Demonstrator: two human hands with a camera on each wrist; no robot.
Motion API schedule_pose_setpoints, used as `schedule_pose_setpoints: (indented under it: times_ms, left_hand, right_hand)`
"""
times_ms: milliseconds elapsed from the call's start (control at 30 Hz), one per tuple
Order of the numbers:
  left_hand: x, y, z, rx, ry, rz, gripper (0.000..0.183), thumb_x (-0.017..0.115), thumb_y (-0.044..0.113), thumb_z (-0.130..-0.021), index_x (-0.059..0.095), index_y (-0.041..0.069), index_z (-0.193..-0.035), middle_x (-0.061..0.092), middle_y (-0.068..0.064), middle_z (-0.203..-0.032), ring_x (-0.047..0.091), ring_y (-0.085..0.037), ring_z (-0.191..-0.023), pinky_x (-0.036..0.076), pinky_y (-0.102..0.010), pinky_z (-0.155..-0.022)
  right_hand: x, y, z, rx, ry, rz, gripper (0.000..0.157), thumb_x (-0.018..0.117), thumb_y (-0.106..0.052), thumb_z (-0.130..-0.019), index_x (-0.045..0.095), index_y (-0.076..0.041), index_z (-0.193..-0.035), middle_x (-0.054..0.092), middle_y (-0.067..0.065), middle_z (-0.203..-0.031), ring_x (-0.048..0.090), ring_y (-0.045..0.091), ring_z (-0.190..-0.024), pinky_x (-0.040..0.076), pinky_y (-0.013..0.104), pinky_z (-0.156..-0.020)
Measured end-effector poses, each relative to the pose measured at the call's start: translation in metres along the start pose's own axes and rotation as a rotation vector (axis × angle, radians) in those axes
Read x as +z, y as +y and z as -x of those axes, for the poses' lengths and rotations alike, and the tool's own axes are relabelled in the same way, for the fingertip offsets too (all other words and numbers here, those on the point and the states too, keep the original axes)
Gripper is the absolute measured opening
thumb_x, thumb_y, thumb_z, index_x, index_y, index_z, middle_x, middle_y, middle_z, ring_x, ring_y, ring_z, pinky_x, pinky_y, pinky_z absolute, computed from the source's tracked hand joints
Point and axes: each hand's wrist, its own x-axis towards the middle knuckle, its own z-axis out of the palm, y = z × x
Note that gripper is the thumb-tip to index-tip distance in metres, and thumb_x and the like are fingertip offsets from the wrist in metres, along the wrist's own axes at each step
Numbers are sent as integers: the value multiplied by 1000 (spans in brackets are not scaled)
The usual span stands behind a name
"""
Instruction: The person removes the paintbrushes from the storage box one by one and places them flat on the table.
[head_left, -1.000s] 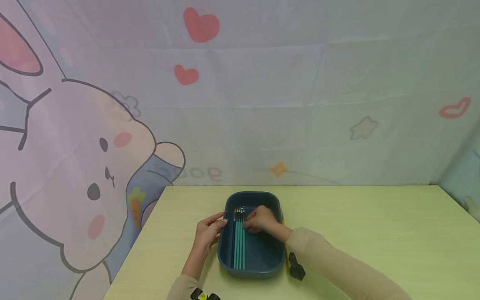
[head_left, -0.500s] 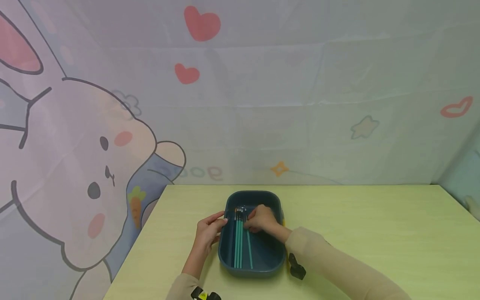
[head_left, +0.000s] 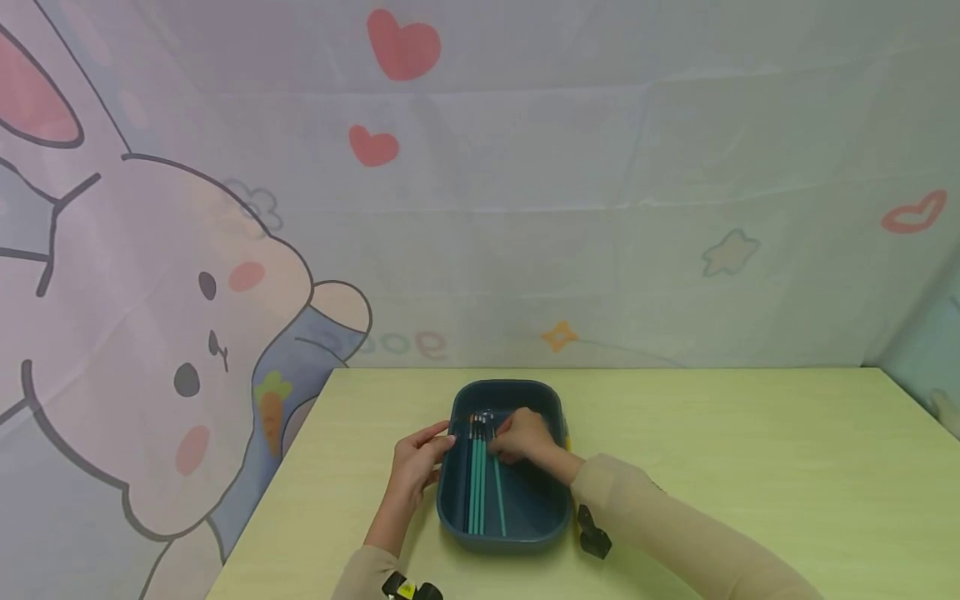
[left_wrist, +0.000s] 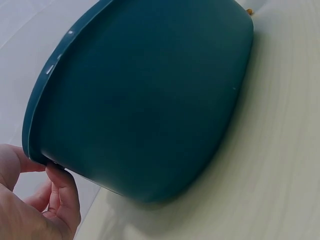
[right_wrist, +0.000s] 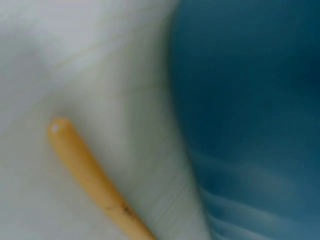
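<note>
A dark blue rounded rectangular basin (head_left: 534,510) stands on the table. My left hand (head_left: 415,462) grips its left rim; in the left wrist view, the thumb and curled fingers of that hand (left_wrist: 52,205) meet at the basin's edge. Inside, several green-handled paintbrushes (head_left: 477,487) lie side by side along the left, bristles toward the far end. My right hand (head_left: 522,437) reaches into the basin and pinches one green-handled paintbrush (head_left: 500,504) near its upper part. That brush slants slightly, apart from the others. The right wrist view shows no hand, only the basin's outer wall (right_wrist: 260,110).
A yellow rod-like handle (right_wrist: 92,175) lies on the table close beside the basin's right side. The pale yellow table (head_left: 720,450) extends to both sides. Behind it hangs a printed cloth (head_left: 525,183) with a rabbit and hearts.
One paintbrush, pinched by my right hand, has come away from the row, its lower end swinging right. My left hand keeps its place on the rim.
</note>
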Motion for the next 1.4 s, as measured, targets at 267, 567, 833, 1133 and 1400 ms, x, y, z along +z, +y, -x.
schedule_pose_setpoints:
  times_ms: [267,567,833,1133,1400]
  left_hand:
    - [-2,1,2,-1,5,-13,38,65,13,-88,63,3,-125,66,0,-85,62,-12,-71,45,-21,-53]
    - [-1,1,2,-10,2,-8,38,65,12,-88,63,3,-125,66,0,-85,62,-12,-71,45,-20,-52]
    - [-1,2,1,-5,8,-24,38,65,13,-88,63,4,-125,65,-1,-87,62,-13,-72,47,-21,-54]
    - [-5,4,3,-18,7,-12,39,65,13,-88,62,3,-126,65,-1,-87,62,-12,-71,48,-22,-54]
    - [-7,2,2,-22,9,-4,39,65,12,-88,62,3,-126,65,-2,-88,62,-12,-71,49,-21,-55]
  right_hand:
    - [0,-2,-1,48,-23,-78,18,75,-6,-71,69,3,-85,70,11,-72,65,11,-53,56,26,-54]
    - [1,-2,-3,52,-6,-71,18,75,-7,-70,70,2,-85,69,11,-73,65,12,-52,55,26,-53]
    - [-2,-6,-2,26,5,-49,21,75,-10,-71,72,2,-88,70,10,-73,65,11,-53,55,25,-53]
    - [-3,-18,1,-1,10,-24,18,73,-11,-74,73,0,-88,70,7,-70,64,9,-51,54,25,-52]
    - [-7,-26,2,-2,-1,-48,20,73,-11,-75,72,1,-91,71,10,-75,66,12,-55,56,27,-55]
